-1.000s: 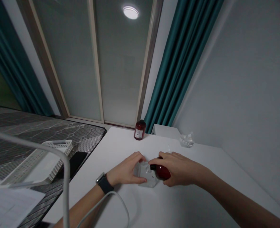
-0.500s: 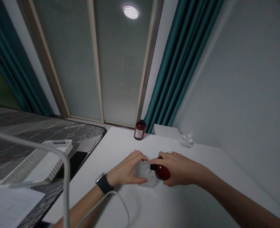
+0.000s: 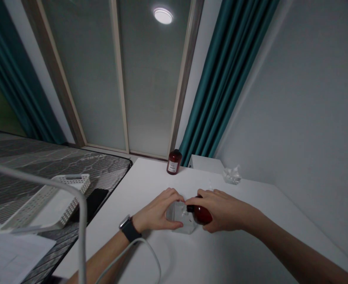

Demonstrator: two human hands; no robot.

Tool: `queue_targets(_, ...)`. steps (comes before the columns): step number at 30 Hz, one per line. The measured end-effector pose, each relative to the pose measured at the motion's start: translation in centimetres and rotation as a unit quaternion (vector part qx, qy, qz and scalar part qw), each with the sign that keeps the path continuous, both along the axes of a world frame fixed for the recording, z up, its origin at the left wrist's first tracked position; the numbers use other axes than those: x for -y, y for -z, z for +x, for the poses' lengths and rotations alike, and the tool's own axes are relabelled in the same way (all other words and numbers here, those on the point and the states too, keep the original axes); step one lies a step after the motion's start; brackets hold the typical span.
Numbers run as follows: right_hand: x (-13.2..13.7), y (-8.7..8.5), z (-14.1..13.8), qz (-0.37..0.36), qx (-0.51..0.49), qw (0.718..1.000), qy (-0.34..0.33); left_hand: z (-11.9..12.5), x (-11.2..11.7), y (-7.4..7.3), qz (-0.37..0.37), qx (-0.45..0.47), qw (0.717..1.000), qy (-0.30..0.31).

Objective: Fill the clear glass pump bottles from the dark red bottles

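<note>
glossy bottle, clear smooth container, matt table

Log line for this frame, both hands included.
left hand: curved around clear container | right hand: holding tilted red bottle | second bottle: upright on white table

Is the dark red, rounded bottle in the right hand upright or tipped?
Tipped: the dark red bottle leans sideways in the right hand, its black top pointing toward the left hand.

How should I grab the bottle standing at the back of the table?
I'd hold that bottle around its round body, below the dark cap, probably from the near side: it stands upright, close to the far edge of the table.
</note>
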State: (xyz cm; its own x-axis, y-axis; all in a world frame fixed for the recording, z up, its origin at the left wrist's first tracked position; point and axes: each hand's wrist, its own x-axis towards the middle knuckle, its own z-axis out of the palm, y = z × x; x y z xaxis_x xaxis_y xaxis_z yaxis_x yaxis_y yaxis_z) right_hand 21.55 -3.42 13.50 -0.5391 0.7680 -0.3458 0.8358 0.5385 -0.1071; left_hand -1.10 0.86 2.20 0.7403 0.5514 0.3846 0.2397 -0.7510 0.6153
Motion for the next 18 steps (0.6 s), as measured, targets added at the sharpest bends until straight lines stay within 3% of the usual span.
queue_targets(18, -0.07, -0.19, -0.03, -0.007, 0.000, 1.000, 0.001, 0.05, 0.00, 0.01, 0.001, -0.006, 1.000, 0.000)
